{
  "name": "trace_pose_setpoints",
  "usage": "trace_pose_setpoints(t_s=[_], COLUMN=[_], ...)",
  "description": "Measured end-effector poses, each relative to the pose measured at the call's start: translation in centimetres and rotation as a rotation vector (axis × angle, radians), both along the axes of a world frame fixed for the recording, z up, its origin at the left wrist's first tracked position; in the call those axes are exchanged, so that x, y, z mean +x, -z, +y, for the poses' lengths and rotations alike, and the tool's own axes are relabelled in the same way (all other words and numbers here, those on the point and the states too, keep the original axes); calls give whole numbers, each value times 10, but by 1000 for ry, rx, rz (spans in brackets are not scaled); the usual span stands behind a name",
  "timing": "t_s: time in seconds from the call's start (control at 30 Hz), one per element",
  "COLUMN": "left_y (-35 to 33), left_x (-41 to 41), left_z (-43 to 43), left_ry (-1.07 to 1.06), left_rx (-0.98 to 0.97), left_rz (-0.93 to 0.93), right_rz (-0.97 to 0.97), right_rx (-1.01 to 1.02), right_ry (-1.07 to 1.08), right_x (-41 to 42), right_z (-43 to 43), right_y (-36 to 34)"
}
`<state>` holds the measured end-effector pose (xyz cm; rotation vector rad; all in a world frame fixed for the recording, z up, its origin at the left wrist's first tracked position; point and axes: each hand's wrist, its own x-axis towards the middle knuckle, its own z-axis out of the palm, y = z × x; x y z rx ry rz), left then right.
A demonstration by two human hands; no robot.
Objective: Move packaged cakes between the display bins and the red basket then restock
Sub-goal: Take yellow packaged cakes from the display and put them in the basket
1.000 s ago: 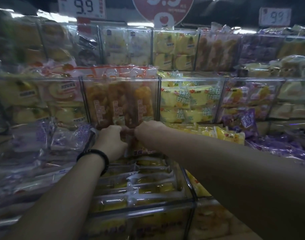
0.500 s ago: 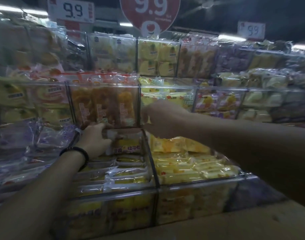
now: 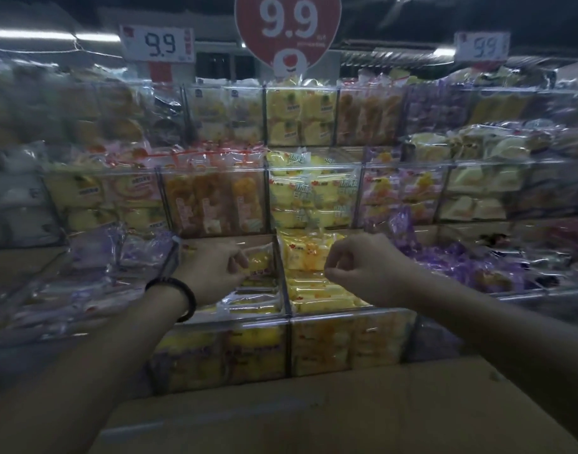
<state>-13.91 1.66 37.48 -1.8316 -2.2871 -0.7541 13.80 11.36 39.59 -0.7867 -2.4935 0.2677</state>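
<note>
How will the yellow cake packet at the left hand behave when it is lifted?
Probably light: the yellow cake packet at the left hand is a small cake in thin clear film. The glossy film may slip and crumple. A hard squeeze would likely dent the cake.

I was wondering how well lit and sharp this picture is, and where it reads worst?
Head view: dim overall; the red 9.9 sign is bright and legible; the display bins smear into blur toward both edges, and glare streaks their clear fronts; the left hand, right hand and yellow packaged cakes at centre are fairly sharp; the cardboard box below lies in shade.
</note>
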Motion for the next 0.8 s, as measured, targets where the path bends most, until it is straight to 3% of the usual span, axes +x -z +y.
trace_pose_setpoints(t_s=[0.23,0.37,0.57,0.8], left_y=[66,145,272,322], left_x=[110,151,139,112], left_z=[-80,-106,-93,-71], left_ry=[333,390,327,263], left_rx=[161,-146,-704,-934], left_rz=[-181,-340,-278,-181], right_rz=[22,-52,-319,-605], right_rx=[-190,-405,-766,-910], right_ry=[-43,-24,102,284], right_x=[29,45,62,59], right_z=[-42,-55,-60,-60], right_y=[80,171,318,470])
